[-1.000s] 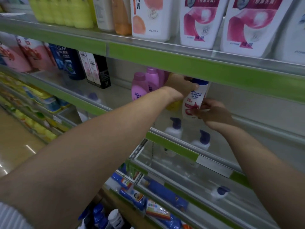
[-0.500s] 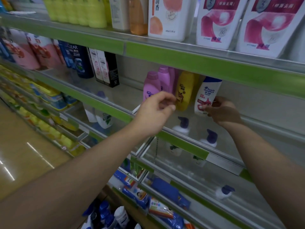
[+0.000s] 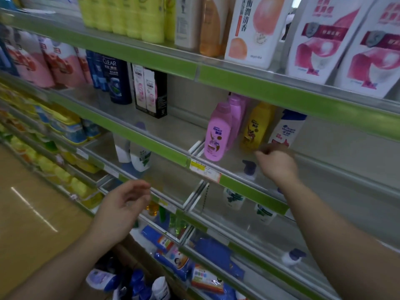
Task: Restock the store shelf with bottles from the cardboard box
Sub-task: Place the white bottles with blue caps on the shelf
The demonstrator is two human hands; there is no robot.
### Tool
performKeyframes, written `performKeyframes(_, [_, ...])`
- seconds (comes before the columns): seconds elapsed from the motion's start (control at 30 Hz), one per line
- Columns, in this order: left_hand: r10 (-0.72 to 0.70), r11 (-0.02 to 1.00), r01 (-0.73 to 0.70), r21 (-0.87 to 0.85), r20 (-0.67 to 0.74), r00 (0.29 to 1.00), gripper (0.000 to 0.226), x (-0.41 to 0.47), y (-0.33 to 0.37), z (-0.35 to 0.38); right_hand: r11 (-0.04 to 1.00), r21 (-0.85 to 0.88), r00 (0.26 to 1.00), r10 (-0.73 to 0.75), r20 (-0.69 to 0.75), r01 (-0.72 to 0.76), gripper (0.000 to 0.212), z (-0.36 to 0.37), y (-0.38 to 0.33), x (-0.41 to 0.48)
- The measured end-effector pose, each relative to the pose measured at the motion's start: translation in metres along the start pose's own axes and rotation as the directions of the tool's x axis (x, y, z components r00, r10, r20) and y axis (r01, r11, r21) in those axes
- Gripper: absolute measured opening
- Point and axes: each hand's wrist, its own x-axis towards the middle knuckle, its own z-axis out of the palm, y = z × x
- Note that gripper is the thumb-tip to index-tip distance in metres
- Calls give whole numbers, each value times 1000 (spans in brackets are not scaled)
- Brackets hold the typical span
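A white bottle with a blue cap (image 3: 286, 128) stands upright on the middle shelf (image 3: 151, 146), to the right of a yellow bottle (image 3: 256, 126) and pink bottles (image 3: 217, 132). My right hand (image 3: 276, 161) hovers just below and in front of the white bottle, fingers curled, holding nothing. Lower and to the left, in front of the shelf below, my left hand (image 3: 123, 206) is empty with fingers loosely apart. At the bottom edge, several white and blue bottles (image 3: 129, 284) lie together; the cardboard box itself is barely visible.
The upper shelf (image 3: 249, 81) carries large white-and-pink refill packs (image 3: 320, 40) and green bottles (image 3: 121, 16). Dark Clear bottles (image 3: 116, 81) stand further left on the middle shelf. Pump bottles (image 3: 249, 167) sit on the shelf below. Tan floor (image 3: 28, 213) lies at left.
My right hand has let go of the white bottle, which now stands on the shelf. My left hand has dropped down and left, away from the bottles.
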Motion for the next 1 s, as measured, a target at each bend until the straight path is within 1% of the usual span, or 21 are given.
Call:
performKeyframes(0.03, [-5, 1000, 5, 7, -4, 1000, 35, -3, -4, -5, 1000, -1, 998, -5, 62, 5, 28, 10, -8, 0])
performKeyframes(0.07, [-13, 1000, 13, 8, -11, 1000, 38, -5, -8, -10, 1000, 9, 996, -2, 85, 1, 30, 17, -14, 3])
performKeyframes(0.13, [-41, 999, 41, 1, -13, 999, 34, -10, -15, -22, 1000, 20, 998, 6, 70, -7, 27, 28, -20, 12])
performKeyframes(0.23, [-86, 996, 85, -25, -36, 996, 26, -18, -27, -44, 995, 51, 995, 85, 51, -88, 20, 35, -17, 25])
performKeyframes(0.3, [-103, 995, 102, -14, -54, 993, 25, -23, -37, -59, 993, 44, 993, 110, 53, -112, 13, 36, -16, 29])
performKeyframes(0.43, [-137, 990, 139, 14, -89, 986, 34, -29, -57, -84, 991, 18, 991, 131, 32, -132, 7, 37, -19, 30])
performKeyframes(0.5, [-159, 987, 161, 21, -82, 984, 41, -32, -63, -94, 988, 6, 987, 154, 44, -155, 8, 38, -20, 29])
performKeyframes(0.53, [-169, 985, 171, 17, -84, 982, 38, -32, -67, -96, 987, -5, 986, 161, 51, -161, 11, 36, -21, 26])
performKeyframes(0.57, [-179, 984, 181, 5, -90, 980, 33, -32, -70, -98, 988, -17, 987, 152, 41, -152, 15, 34, -21, 24])
performKeyframes(0.63, [-187, 982, 187, -7, -109, 976, 28, -33, -83, -102, 994, 51, 995, 99, -11, -98, 25, 30, -25, 9])
performKeyframes(0.73, [-211, 973, 219, 73, -102, 972, 24, -32, -120, -103, 980, 179, 984, -61, -168, 91, 31, 36, -38, -44])
performKeyframes(0.77, [-234, 963, 244, 117, -95, 968, 23, -31, -135, -101, 963, 226, 978, -104, -178, 144, 31, 44, -42, -68])
performKeyframes(0.8, [-265, 949, 274, 157, -78, 961, 22, -31, -150, -98, 944, 280, 980, -138, -146, 175, 32, 56, -47, -94])
performKeyframes(0.83, [-304, 934, 308, 182, -54, 951, 22, -31, -164, -94, 925, 333, 983, -169, -74, 184, 34, 72, -49, -118])
performKeyframes(0.9, [-391, 890, 372, 265, 19, 920, 22, -32, -193, -86, 915, 385, 977, -177, 115, 121, 29, 115, -49, -162])
performKeyframes(0.93, [-427, 862, 387, 328, 58, 902, 23, -33, -208, -82, 927, 367, 963, -164, 213, 76, 21, 139, -48, -179])
performKeyframes(1.0, [-478, 819, 386, 425, 131, 869, 26, -33, -234, -74, 960, 278, 910, -153, 385, 44, 9, 193, -39, -206])
